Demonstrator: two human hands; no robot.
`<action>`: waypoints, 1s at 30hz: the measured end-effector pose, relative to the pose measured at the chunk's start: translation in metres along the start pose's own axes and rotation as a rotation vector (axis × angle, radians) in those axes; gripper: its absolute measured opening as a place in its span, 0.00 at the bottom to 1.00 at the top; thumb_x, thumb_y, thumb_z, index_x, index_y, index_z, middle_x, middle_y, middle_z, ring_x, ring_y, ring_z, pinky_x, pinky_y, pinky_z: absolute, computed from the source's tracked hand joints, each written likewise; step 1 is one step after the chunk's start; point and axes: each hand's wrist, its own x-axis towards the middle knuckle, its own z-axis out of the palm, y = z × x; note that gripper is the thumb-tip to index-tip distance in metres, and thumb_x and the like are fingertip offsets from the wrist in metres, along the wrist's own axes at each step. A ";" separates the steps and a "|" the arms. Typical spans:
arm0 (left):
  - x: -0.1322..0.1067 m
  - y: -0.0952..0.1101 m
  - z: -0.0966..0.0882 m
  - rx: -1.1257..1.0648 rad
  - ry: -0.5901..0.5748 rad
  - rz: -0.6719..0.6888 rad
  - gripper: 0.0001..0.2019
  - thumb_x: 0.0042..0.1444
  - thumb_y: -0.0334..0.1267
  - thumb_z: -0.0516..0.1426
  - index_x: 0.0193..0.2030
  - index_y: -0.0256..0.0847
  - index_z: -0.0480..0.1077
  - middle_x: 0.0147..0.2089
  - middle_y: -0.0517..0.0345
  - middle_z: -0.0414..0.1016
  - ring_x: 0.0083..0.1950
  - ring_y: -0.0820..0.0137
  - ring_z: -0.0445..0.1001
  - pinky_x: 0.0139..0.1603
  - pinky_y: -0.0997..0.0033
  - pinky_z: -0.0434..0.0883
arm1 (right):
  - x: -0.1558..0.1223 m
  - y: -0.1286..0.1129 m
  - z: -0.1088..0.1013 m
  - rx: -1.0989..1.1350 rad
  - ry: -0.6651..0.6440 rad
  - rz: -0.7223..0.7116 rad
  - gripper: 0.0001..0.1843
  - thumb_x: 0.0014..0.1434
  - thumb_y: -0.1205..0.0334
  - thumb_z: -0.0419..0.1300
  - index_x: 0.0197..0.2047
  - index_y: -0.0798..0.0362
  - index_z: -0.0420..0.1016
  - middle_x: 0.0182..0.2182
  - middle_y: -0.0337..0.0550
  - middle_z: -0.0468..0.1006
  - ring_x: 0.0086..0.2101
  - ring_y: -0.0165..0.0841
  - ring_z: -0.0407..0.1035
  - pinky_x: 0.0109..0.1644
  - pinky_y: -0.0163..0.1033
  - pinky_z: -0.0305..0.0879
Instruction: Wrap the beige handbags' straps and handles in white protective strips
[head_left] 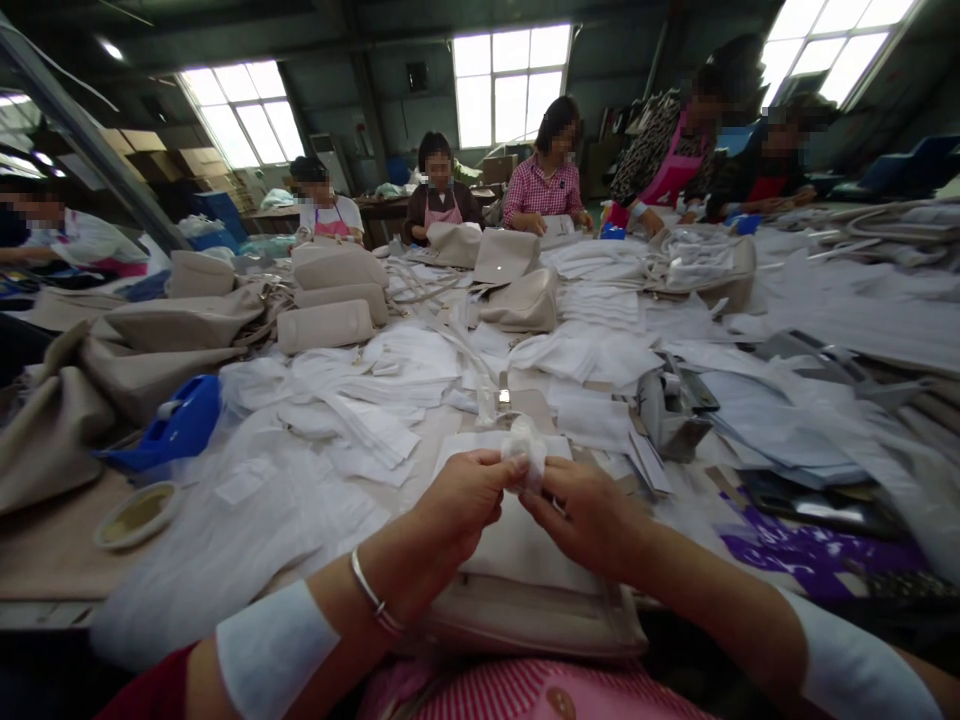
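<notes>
A bunched piece of thin white wrapping (527, 447) is pinched between both hands over a beige bag (536, 622). My left hand (471, 492) grips its left side, with thumb and forefinger closed. My right hand (589, 505) has its fingers closed on the right side. What lies inside the wrapping is hidden. Just beyond it, a shiny metal fitting (504, 393) shows by a strap partly covered in white material. The bag lies flat at the table's near edge, white sheeting on top of it.
On the left are a blue tape dispenser (171, 425) and a tape roll (136, 516). To the right stand a grey tape dispenser (671, 408) and a dark phone (821, 503). White sheets (375, 375) and beige bags (337, 285) cover the table. Several people work across it.
</notes>
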 end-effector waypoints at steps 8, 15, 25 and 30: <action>0.010 -0.007 -0.010 0.591 -0.061 0.401 0.15 0.49 0.40 0.62 0.18 0.38 0.64 0.22 0.65 0.57 0.27 0.75 0.55 0.29 0.71 0.53 | 0.025 0.018 -0.007 1.222 -0.024 0.771 0.19 0.46 0.52 0.68 0.27 0.52 0.62 0.17 0.28 0.56 0.17 0.20 0.41 0.18 0.28 0.36; 0.040 0.007 -0.014 0.075 -0.197 -0.115 0.25 0.45 0.61 0.64 0.29 0.38 0.67 0.21 0.69 0.55 0.22 0.79 0.49 0.23 0.75 0.45 | 0.031 0.027 0.004 0.537 0.025 0.323 0.16 0.54 0.51 0.64 0.26 0.55 0.71 0.20 0.36 0.66 0.22 0.26 0.56 0.25 0.33 0.52; 0.066 -0.012 -0.016 0.268 -0.015 0.152 0.13 0.47 0.46 0.65 0.28 0.36 0.75 0.24 0.62 0.66 0.25 0.76 0.58 0.27 0.73 0.54 | 0.048 0.061 -0.002 0.645 -0.152 0.415 0.19 0.60 0.47 0.55 0.26 0.53 0.67 0.21 0.37 0.66 0.20 0.26 0.53 0.22 0.33 0.49; 0.064 -0.023 -0.019 0.648 0.014 0.452 0.09 0.51 0.37 0.62 0.23 0.38 0.72 0.28 0.61 0.67 0.33 0.71 0.64 0.35 0.73 0.60 | 0.069 0.077 -0.002 1.187 -0.227 0.842 0.15 0.54 0.54 0.63 0.29 0.53 0.63 0.17 0.29 0.60 0.15 0.20 0.42 0.16 0.27 0.37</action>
